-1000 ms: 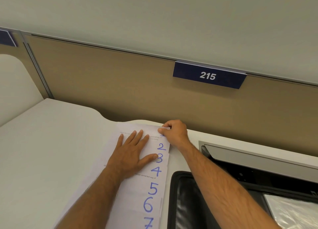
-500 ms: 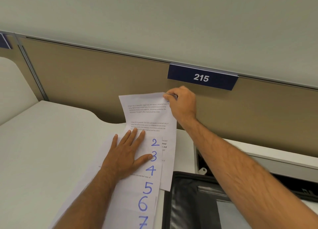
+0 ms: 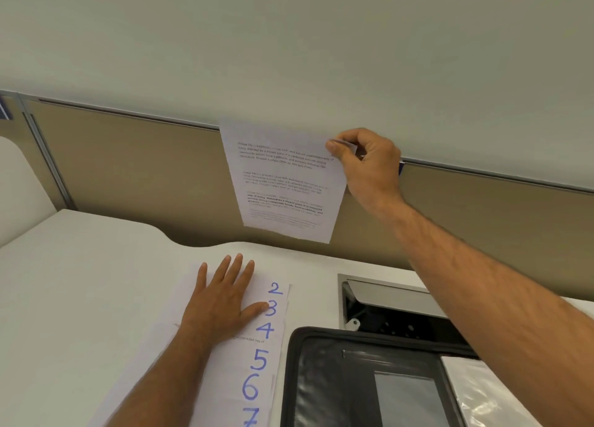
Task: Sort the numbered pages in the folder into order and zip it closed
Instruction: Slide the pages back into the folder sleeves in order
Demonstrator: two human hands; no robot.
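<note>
1. The left hand (image 3: 218, 304) lies flat, fingers straight, pressing the fanned stack of white numbered pages (image 3: 257, 362) onto the pale desk (image 3: 80, 282).
2. At 12 o'clock from it, the right hand (image 3: 366, 166) pinches a white printed sheet (image 3: 283, 185) by its top corner, hanging clear of the desk against the tan partition (image 3: 128, 169).
3. At 4 o'clock, the open black zip folder (image 3: 321, 378) lies just beside the stack's right edge, under the right forearm, with a dark cable hatch (image 3: 385, 311) behind it.

Thin white paper page (image 3: 286, 182) in my right hand (image 3: 366, 166), smooth matt desk (image 3: 80, 282), shiny black folder (image 3: 324, 378).
</note>
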